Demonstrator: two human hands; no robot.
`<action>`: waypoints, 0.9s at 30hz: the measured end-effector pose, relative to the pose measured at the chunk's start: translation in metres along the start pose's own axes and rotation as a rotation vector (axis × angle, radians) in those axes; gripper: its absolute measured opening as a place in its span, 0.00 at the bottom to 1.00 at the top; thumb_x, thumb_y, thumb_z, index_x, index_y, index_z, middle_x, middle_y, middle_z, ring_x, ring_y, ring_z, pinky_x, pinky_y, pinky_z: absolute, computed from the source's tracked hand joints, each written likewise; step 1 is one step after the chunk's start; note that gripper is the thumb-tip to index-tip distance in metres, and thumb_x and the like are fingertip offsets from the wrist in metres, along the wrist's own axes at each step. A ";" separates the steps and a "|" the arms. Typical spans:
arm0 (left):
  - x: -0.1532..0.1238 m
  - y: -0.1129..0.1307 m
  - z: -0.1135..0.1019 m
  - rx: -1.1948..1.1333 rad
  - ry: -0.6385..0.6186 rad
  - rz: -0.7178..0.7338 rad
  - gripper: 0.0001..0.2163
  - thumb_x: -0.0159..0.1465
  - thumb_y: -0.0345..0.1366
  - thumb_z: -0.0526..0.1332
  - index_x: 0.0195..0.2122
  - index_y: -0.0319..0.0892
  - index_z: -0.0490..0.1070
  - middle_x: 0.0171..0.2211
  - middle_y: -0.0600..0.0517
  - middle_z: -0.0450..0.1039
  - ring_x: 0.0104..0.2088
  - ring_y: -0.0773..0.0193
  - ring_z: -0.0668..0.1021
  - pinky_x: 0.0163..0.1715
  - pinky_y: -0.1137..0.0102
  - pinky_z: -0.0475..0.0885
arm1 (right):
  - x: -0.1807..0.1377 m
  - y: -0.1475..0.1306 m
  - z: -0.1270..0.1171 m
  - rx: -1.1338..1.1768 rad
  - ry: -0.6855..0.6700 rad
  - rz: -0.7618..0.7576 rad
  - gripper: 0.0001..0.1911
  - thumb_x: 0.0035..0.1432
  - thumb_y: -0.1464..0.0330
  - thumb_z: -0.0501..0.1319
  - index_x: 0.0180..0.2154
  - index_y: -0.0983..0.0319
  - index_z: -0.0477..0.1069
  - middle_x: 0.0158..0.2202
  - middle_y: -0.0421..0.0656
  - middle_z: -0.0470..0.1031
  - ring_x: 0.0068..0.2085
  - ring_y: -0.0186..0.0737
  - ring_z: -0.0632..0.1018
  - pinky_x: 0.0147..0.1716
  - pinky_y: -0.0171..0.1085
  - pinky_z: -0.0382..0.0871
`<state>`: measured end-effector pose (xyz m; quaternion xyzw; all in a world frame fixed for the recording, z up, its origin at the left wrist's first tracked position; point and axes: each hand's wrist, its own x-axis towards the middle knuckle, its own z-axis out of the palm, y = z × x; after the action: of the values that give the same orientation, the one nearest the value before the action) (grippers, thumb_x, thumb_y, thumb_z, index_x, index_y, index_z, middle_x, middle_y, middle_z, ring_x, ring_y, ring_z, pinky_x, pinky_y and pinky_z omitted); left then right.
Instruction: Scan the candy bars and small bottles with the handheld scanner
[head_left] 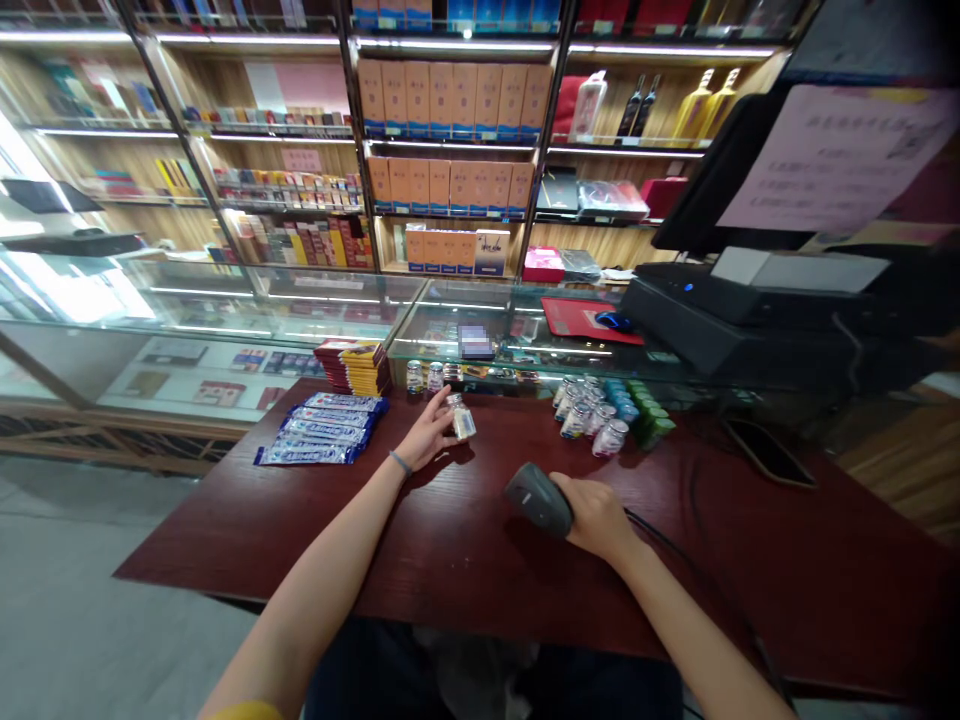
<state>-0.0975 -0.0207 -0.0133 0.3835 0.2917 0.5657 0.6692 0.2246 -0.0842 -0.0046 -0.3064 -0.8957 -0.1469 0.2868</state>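
In the head view, my left hand (427, 432) reaches over the dark red-brown counter. Its thumb and fingers are around a small white-labelled bottle (464, 422), which leans slightly; its label is too small to read. My right hand (598, 512) grips a dark grey barcode scanner (541, 498) by the handle, its head towards the left and its cable running off to the right. Behind the left hand stand more small bottles (424, 377). Beyond the scanner are rows of small bottles (589, 410) and green-wrapped packs (651, 415).
Blue-and-white packets (324, 430) lie fanned at the left, beside stacked red and yellow boxes (352, 367). A glass display case (330, 300) borders the counter (442, 560) at the back. A phone (769, 452) lies at right, below a black register (765, 310) with a screen.
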 end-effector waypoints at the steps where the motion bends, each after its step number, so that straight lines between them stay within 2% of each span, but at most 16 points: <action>1: -0.001 0.002 0.001 -0.027 -0.010 -0.006 0.30 0.62 0.36 0.65 0.64 0.56 0.57 0.50 0.48 0.71 0.48 0.57 0.77 0.48 0.50 0.75 | 0.000 0.001 0.000 -0.006 0.013 0.004 0.18 0.54 0.70 0.54 0.48 0.67 0.65 0.30 0.44 0.78 0.28 0.40 0.78 0.28 0.37 0.65; 4: -0.005 0.007 0.001 -0.108 -0.048 -0.041 0.25 0.63 0.36 0.65 0.61 0.52 0.61 0.45 0.49 0.72 0.50 0.55 0.76 0.48 0.48 0.74 | -0.002 0.005 -0.001 -0.017 0.041 0.028 0.18 0.55 0.68 0.55 0.48 0.67 0.65 0.30 0.44 0.77 0.28 0.40 0.78 0.28 0.37 0.66; 6: -0.005 0.010 0.001 -0.141 -0.036 -0.057 0.24 0.63 0.35 0.65 0.59 0.54 0.62 0.42 0.51 0.72 0.47 0.58 0.77 0.46 0.51 0.75 | -0.003 0.007 -0.001 -0.024 0.054 0.042 0.18 0.55 0.68 0.55 0.48 0.66 0.64 0.31 0.44 0.78 0.28 0.40 0.79 0.29 0.37 0.66; 10: -0.006 0.013 0.004 -0.182 -0.013 -0.053 0.27 0.62 0.35 0.66 0.59 0.61 0.60 0.42 0.54 0.71 0.42 0.65 0.77 0.44 0.61 0.76 | -0.004 0.013 -0.001 -0.046 0.093 0.073 0.18 0.56 0.67 0.55 0.49 0.65 0.64 0.31 0.44 0.78 0.28 0.40 0.79 0.29 0.37 0.67; 15: -0.006 0.012 0.016 -0.054 -0.012 0.044 0.31 0.59 0.32 0.68 0.61 0.60 0.59 0.42 0.55 0.70 0.44 0.65 0.76 0.48 0.58 0.75 | -0.008 0.024 -0.006 -0.076 0.190 0.138 0.18 0.55 0.66 0.56 0.47 0.66 0.65 0.27 0.43 0.77 0.26 0.41 0.78 0.27 0.37 0.68; 18: 0.000 0.005 0.031 0.118 0.025 0.108 0.31 0.57 0.35 0.69 0.61 0.55 0.60 0.47 0.52 0.71 0.47 0.60 0.77 0.49 0.57 0.74 | -0.013 0.033 -0.012 -0.133 0.271 0.215 0.18 0.55 0.66 0.57 0.47 0.66 0.67 0.27 0.44 0.77 0.26 0.42 0.78 0.27 0.37 0.69; 21: 0.012 -0.008 0.052 0.304 0.017 0.168 0.30 0.56 0.36 0.70 0.59 0.48 0.63 0.46 0.49 0.72 0.46 0.59 0.77 0.50 0.58 0.73 | -0.020 0.043 -0.017 -0.190 0.337 0.367 0.20 0.55 0.64 0.58 0.48 0.66 0.67 0.27 0.45 0.77 0.25 0.43 0.78 0.26 0.37 0.69; 24: 0.026 -0.027 0.080 0.448 -0.035 0.219 0.30 0.54 0.35 0.70 0.58 0.46 0.63 0.43 0.49 0.73 0.42 0.61 0.77 0.47 0.61 0.73 | -0.029 0.052 -0.019 -0.208 0.385 0.546 0.21 0.53 0.61 0.59 0.47 0.65 0.68 0.26 0.45 0.77 0.26 0.45 0.78 0.26 0.38 0.69; 27: 0.035 -0.049 0.111 0.559 -0.037 0.267 0.29 0.54 0.32 0.69 0.56 0.44 0.62 0.44 0.48 0.72 0.42 0.61 0.77 0.47 0.61 0.73 | -0.036 0.060 -0.021 -0.228 0.432 0.677 0.22 0.53 0.60 0.61 0.47 0.64 0.67 0.28 0.47 0.78 0.27 0.46 0.79 0.28 0.38 0.70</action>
<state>0.0271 -0.0095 0.0068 0.5980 0.3706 0.5394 0.4627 0.2945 -0.0642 -0.0042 -0.5756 -0.6417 -0.2034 0.4643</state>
